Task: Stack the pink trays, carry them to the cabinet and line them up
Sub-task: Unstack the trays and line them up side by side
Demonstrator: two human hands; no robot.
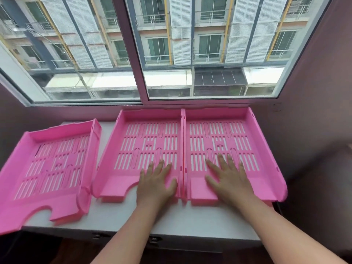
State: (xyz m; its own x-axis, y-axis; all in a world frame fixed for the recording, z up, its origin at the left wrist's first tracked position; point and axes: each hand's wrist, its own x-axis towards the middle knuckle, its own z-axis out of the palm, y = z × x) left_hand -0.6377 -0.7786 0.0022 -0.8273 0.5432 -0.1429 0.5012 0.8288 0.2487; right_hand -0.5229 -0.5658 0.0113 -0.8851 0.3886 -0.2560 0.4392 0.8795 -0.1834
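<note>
Three pink slotted trays lie side by side on a white cabinet top (114, 218) under a window. The left tray (47, 162) sits askew, with its front corner hanging past the cabinet's edge. The middle tray (146, 141) and the right tray (224, 138) touch along their side walls. My left hand (157, 182) rests flat, fingers spread, on the front right of the middle tray's floor. My right hand (226, 180) lies flat in the same way on the front of the right tray's floor. Neither hand grips anything.
A large window (144, 54) with a white frame rises right behind the trays. Purple walls close in on the right (314, 111) and left. Drawer handles (154, 240) show below the cabinet's front edge.
</note>
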